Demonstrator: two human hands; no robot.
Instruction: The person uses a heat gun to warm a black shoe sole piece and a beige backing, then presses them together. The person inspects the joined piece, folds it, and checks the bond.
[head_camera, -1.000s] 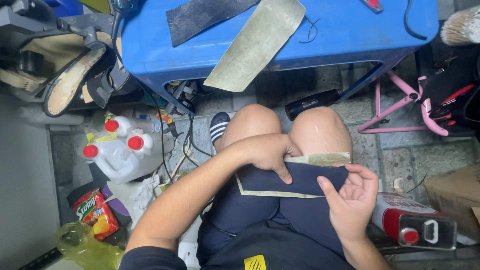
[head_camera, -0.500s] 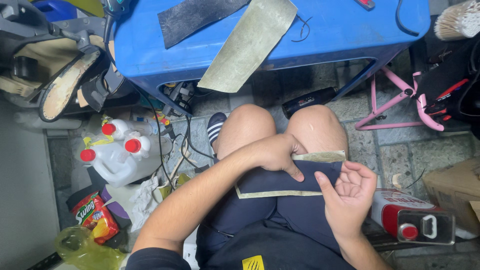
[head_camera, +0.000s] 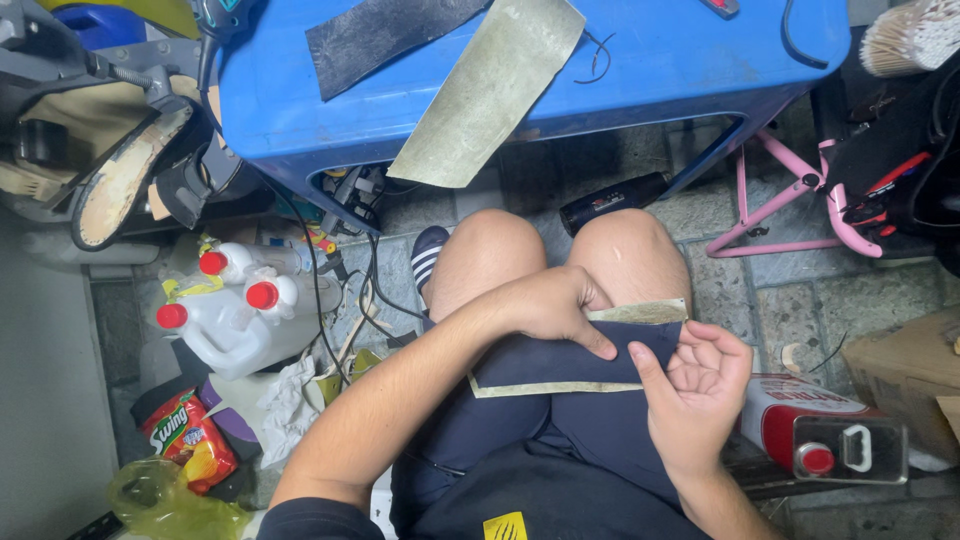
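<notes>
A flat navy sheet (head_camera: 540, 368) with olive-green edges lies across my thighs. My left hand (head_camera: 555, 305) rests on its upper part, fingers curled, and presses it against my leg. At the sheet's right edge, my right hand (head_camera: 700, 385) pinches it between thumb and fingers, where an olive strip (head_camera: 640, 312) shows along the top. Ahead of my knees stands a blue table (head_camera: 700, 50). On it lie a long olive sheet (head_camera: 490, 90), hanging over the front edge, and a black sheet (head_camera: 380, 30).
White jugs with red caps (head_camera: 230, 310) and a snack bag (head_camera: 190, 440) sit on the floor to my left. A red metal can (head_camera: 810, 430) and a cardboard box (head_camera: 910, 370) are at my right. A pink metal frame (head_camera: 790, 200) stands beside the table, and a shoe sole on a stand (head_camera: 120, 180) is at left.
My right hand has curled its fingers closer onto the sheet's right edge. My left hand stays pressed on the sheet. The view has shifted slightly.
</notes>
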